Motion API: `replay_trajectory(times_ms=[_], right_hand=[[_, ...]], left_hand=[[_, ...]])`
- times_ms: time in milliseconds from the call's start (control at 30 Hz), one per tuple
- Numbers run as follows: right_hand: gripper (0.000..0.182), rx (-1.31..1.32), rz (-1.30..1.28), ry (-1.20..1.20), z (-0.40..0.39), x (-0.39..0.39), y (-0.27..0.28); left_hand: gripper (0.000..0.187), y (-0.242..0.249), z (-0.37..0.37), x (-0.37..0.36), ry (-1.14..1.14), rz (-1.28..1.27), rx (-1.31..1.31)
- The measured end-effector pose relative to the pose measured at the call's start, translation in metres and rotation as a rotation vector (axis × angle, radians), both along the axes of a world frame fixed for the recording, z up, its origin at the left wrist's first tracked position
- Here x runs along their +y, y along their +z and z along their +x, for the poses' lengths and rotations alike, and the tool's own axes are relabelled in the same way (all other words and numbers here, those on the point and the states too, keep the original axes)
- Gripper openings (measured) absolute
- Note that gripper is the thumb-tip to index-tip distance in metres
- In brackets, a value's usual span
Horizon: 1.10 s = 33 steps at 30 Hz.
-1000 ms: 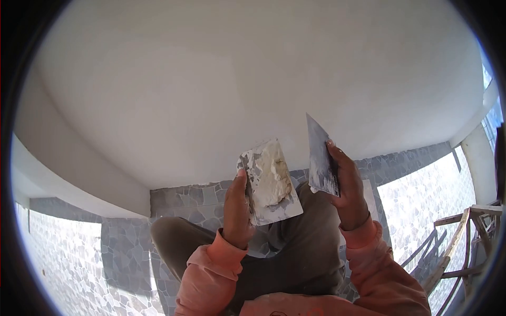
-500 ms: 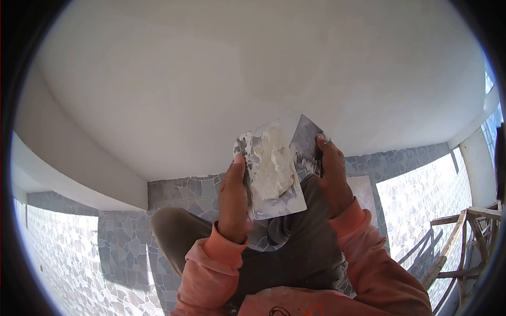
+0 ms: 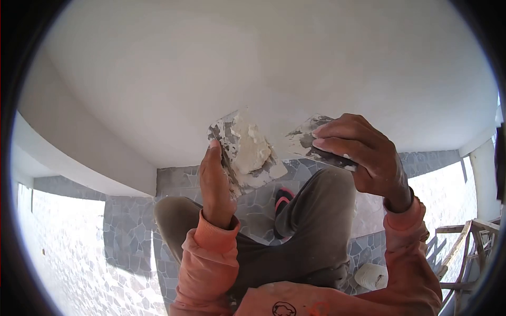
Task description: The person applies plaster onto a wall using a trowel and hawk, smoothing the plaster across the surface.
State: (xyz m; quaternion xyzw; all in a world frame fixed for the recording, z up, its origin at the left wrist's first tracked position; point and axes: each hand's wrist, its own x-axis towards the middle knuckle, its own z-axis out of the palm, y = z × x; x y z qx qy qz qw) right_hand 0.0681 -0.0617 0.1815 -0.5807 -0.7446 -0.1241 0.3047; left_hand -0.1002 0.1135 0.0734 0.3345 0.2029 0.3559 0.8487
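Observation:
My left hand [image 3: 215, 181] grips a flat metal putty knife [image 3: 230, 138] by its edge, thumb on top. A thick lump of off-white putty [image 3: 251, 149] lies on that blade. To the right, my right hand [image 3: 363, 150] is closed round a second putty knife [image 3: 305, 138], its fingers over the dark back edge and its blade smeared with putty. The two blades are apart. Behind both of them rises a smooth pale wall [image 3: 316, 63], with a slightly darker patch toward its left part.
A low wall ledge [image 3: 100, 152] curves along the left. Stone-patterned tiles [image 3: 126, 231] cover the floor, sunlit in places. My bent legs [image 3: 311, 231] are below my hands. A white tub-like object [image 3: 371, 276] sits by my right knee, and a wooden frame [image 3: 464, 253] stands at far right.
My right hand has moved right and turned over, so its back faces me and its blade points left. The left putty knife with its putty has shifted left and tilted.

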Motion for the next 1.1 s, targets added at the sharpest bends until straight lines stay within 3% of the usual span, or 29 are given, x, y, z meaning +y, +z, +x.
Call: replay_trajectory(times_ms=[100, 600, 1000, 1100], right_hand=[[0.033, -0.177, -0.050, 0.074, -0.007, 0.014, -0.009], [0.023, -0.396, -0.184, 0.160, -0.021, 0.044, -0.025], [0.023, -0.386, -0.707, 0.297, 0.002, 0.086, 0.017], [0.027, -0.276, -0.832, 0.261, 0.014, 0.093, 0.024]], left_hand=[[0.043, -0.003, 0.002, 0.001, -0.016, 0.037, 0.071], [0.040, -0.006, 0.005, 0.000, 0.103, 0.091, 0.135], [0.037, -0.017, 0.018, 0.007, 0.094, -0.138, 0.153], [0.036, -0.021, 0.024, 0.014, 0.086, -0.145, 0.190]])
